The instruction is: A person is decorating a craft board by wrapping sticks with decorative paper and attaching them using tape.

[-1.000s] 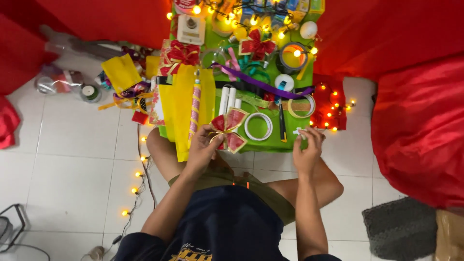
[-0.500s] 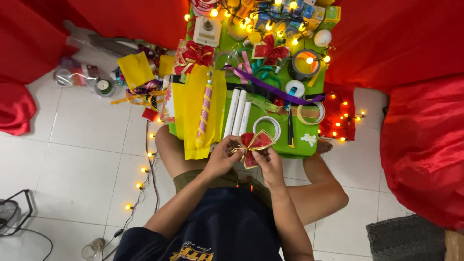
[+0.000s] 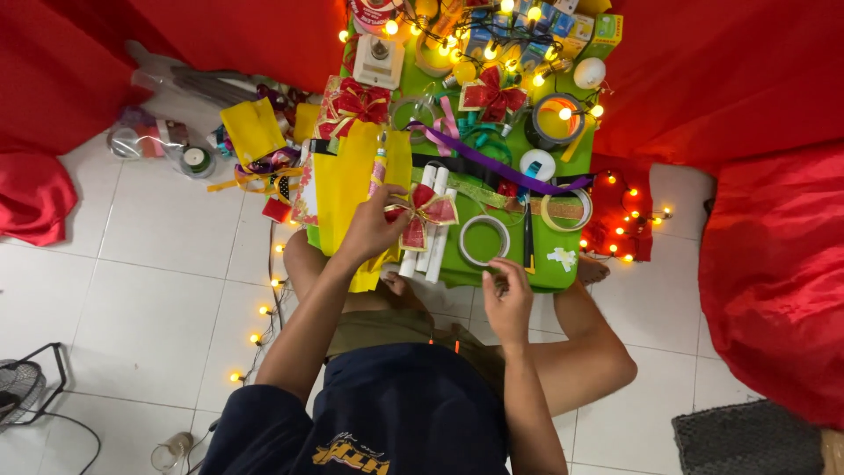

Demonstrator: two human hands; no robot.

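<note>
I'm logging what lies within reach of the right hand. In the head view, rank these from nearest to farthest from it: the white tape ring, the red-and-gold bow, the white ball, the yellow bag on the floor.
Measured from the right hand:
1. White tape ring, just above the hand on the green board.
2. Red-and-gold bow, up-left, held by the left hand.
3. White ball, far top right.
4. Yellow bag, far upper left on the floor.

Red cloth point(image 3: 774, 264) drapes the right side and top; a string of lit bulbs point(image 3: 264, 310) trails over white floor tiles point(image 3: 141, 290); a small fan point(image 3: 22, 387) sits bottom left; a grey mat point(image 3: 747, 440) lies bottom right; another red bow point(image 3: 492, 92) rests far up the green board point(image 3: 563, 277).
</note>
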